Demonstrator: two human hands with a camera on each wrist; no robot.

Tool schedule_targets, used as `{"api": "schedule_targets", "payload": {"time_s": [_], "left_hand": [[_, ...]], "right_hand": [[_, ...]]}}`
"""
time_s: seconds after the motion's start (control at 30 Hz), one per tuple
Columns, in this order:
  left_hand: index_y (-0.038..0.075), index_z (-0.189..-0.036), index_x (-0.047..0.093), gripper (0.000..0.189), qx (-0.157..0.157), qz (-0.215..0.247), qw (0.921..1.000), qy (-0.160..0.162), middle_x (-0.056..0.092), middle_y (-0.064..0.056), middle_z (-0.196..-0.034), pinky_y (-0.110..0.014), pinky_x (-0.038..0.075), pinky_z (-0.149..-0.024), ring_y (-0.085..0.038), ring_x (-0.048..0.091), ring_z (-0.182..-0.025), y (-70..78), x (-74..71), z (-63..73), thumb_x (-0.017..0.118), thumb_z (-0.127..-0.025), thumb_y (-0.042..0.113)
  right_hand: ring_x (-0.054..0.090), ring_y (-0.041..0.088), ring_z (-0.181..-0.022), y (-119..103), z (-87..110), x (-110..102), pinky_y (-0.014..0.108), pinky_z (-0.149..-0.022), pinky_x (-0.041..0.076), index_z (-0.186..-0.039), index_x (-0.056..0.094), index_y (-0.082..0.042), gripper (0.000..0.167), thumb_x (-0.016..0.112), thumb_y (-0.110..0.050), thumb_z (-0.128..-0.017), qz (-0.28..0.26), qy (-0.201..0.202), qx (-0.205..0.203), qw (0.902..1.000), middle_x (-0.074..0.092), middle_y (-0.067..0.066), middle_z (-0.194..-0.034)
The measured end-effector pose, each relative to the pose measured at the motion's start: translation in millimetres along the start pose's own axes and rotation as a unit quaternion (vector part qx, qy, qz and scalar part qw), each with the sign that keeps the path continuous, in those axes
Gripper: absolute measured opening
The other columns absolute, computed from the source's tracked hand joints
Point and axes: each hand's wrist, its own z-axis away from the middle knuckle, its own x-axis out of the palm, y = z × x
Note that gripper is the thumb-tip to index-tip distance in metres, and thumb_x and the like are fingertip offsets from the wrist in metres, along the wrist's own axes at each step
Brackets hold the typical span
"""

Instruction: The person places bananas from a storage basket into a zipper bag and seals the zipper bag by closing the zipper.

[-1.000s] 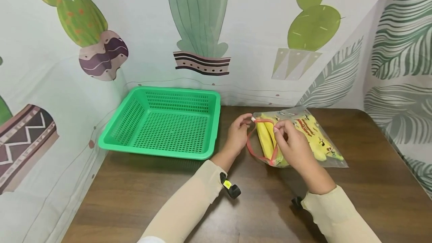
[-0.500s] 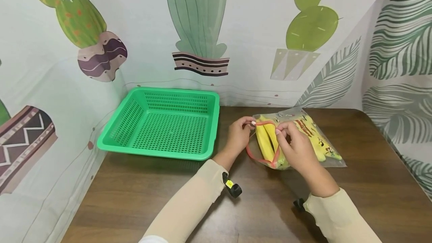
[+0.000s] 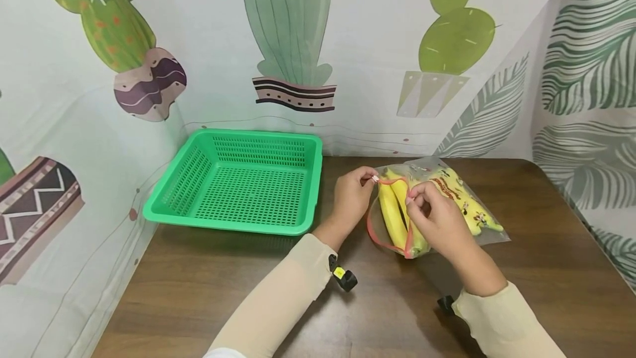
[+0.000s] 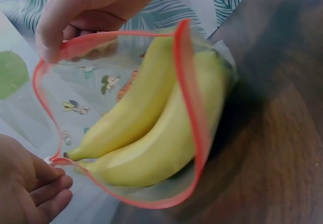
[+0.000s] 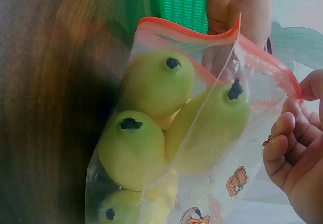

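Observation:
A clear zip bag [image 3: 497, 234] with printed cartoon figures lies on the right half of the table, its red-edged mouth gaping toward the left. Inside are several yellow bananas [image 4: 166, 133]; their dark tips show through the plastic in the right wrist view, where more bananas [image 5: 156, 82] are stacked. With thumb and fingers, my left hand [image 3: 351, 198] pinches the bag's far corner beside the small white zip slider [image 4: 49, 160]. My right hand [image 3: 439, 217] pinches the red zip edge [image 4: 123, 34] on the opposite side, thumb against the rim.
A green perforated plastic basket [image 3: 248, 225] stands at the back left of the brown wooden table [image 3: 377, 319], with nothing in it. Behind the table hangs a white cloth [image 3: 367, 70] printed with cacti and leaves.
The bag's mouth has been pulled slightly toward me and gapes wider, so more of the bananas shows. Both hands keep hold of the rim; the left now pinches at the slider corner.

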Motion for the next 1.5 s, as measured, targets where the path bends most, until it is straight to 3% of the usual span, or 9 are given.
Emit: {"api": "schedule_targets", "payload": {"time_s": [0.2,0.43,0.7,0.87,1.2,1.5], "left_hand": [[0.016,-0.103,0.076,0.012,0.029,-0.063,0.9976,-0.009,0.078,0.003,-0.095,-0.018,0.051,-0.069,-0.008,0.071,-0.083,9.0,-10.3,-1.6,0.068,-0.096,0.013],[0.016,-0.102,0.076,0.01,0.044,-0.121,0.9913,-0.028,0.078,0.002,-0.093,-0.017,0.048,-0.062,-0.009,0.068,-0.077,19.4,-26.3,-1.1,0.068,-0.096,0.012],[0.015,-0.101,0.075,0.009,0.055,-0.167,0.9817,-0.074,0.077,0.003,-0.094,-0.017,0.049,-0.065,-0.008,0.065,-0.077,35.1,-48.5,-2.8,0.066,-0.097,0.012],[0.015,-0.099,0.074,0.008,0.056,-0.191,0.9764,-0.084,0.077,0.003,-0.094,-0.021,0.052,-0.069,-0.01,0.068,-0.081,36.3,-60.9,-5.0,0.067,-0.097,0.014],[0.013,-0.099,0.075,0.008,0.051,-0.181,0.9772,-0.098,0.078,-0.002,-0.096,-0.028,0.056,-0.075,-0.015,0.071,-0.086,28.5,-89.3,-4.2,0.068,-0.096,0.01],[0.013,-0.097,0.075,0.01,0.042,-0.175,0.9768,-0.116,0.078,-0.002,-0.095,-0.029,0.056,-0.074,-0.016,0.07,-0.085,21.9,-112.8,2.6,0.067,-0.095,0.008]], "right_hand": [[0.047,0.004,-0.062,-3.6,1.6,-1.8,0.018,-0.057,0.039,-0.106,0.053,-0.005,0.02,0.063,-0.004,-0.089,0.001,-0.011,0.005,0.9999,0.056,-0.001,-0.075],[0.047,0.005,-0.065,-7.4,2.4,-3.1,0.017,-0.059,0.04,-0.116,0.05,-0.002,0.032,0.062,0.0,-0.086,-0.006,-0.019,0.006,0.9998,0.055,0.001,-0.08],[0.039,0.003,-0.057,-15.3,2.0,-7.3,0.022,-0.054,0.035,-0.112,0.052,-0.005,0.032,0.059,0.0,-0.082,0.027,-0.013,0.007,0.9995,0.048,-0.003,-0.073],[0.036,0.002,-0.054,-20.0,0.5,-8.3,0.023,-0.052,0.034,-0.109,0.054,-0.007,0.028,0.057,0.0,-0.081,0.035,-0.015,0.011,0.9992,0.046,-0.004,-0.069],[0.036,0.006,-0.058,-19.7,-10.3,-5.8,0.024,-0.054,0.033,-0.097,0.059,-0.01,0.022,0.057,0.0,-0.078,0.062,0.002,-0.009,0.998,0.045,-0.004,-0.066],[0.039,0.01,-0.059,-14.8,-16.7,2.8,0.024,-0.055,0.035,-0.099,0.06,-0.01,0.021,0.056,0.001,-0.082,0.047,-0.017,-0.003,0.9987,0.047,-0.002,-0.07]]}}
